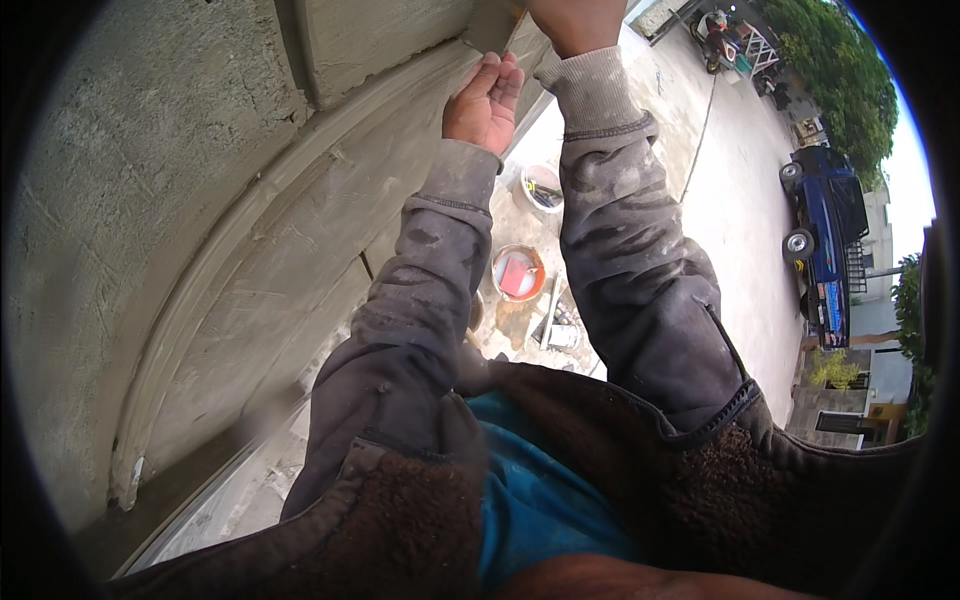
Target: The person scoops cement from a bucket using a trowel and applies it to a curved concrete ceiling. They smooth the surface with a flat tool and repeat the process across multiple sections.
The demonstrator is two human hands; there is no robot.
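My left hand (pixel 483 108) is raised beside the grey plastered wall (pixel 290 235), close to the upper end of its curved moulding band (pixel 225 215). Its palm shows bare, with the thumb and loosely bent fingers a little apart. I see nothing held in it. Higher and to the right, my right hand (pixel 580 25) runs out of the top of the picture. Only its wrist and the back part show, so its fingers and anything in them are hidden. Both grey sleeves carry pale dust smears.
On the ground below stand a white bucket (pixel 541 188) with tools inside and an orange-rimmed bucket (pixel 540 280) holding something red. A small container (pixel 562 336) lies near them. Off to the right are a blue pickup truck (pixel 832 225), a motorcycle (pixel 714 45) and trees (pixel 840 70).
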